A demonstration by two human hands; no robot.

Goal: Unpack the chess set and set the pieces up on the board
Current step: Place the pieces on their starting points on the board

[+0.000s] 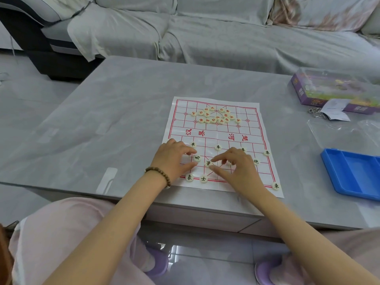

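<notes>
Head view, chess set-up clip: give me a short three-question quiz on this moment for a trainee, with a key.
1. True or false: the red pieces stand spread out on their starting points of the board.
2. Which wrist wears the bead bracelet? A left, B right, C neither.
3. What does the right hand pinch between finger and thumb?
Key: 1 false, they lie bunched together on the far half. 2 A. 3 a black piece on the near half.
</notes>
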